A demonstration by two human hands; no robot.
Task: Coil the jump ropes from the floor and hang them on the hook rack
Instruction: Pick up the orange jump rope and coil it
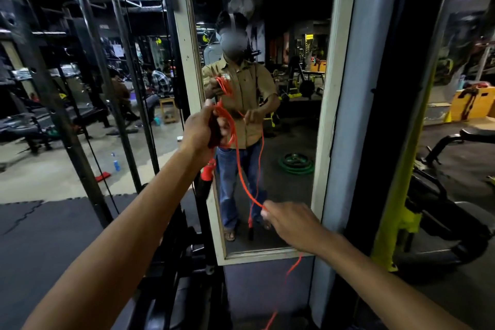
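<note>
I hold an orange jump rope (239,166) in front of a wall mirror. My left hand (201,127), raised at centre, is closed around several coiled loops of the rope and one dark handle. An orange-and-black handle end (206,173) hangs just below that fist. From the coil the cord runs down and to the right to my right hand (290,224), which pinches it between the fingertips. Below my right hand the loose cord trails down toward the floor and out of view. No hook rack is visible.
The white-framed mirror (325,142) reflects me and green weight plates on the floor. Steel poles of a cable machine (91,88) stand at left, with a dark machine base below my arms. A yellow-and-black bench frame (401,209) is at right. People sit in the far left background.
</note>
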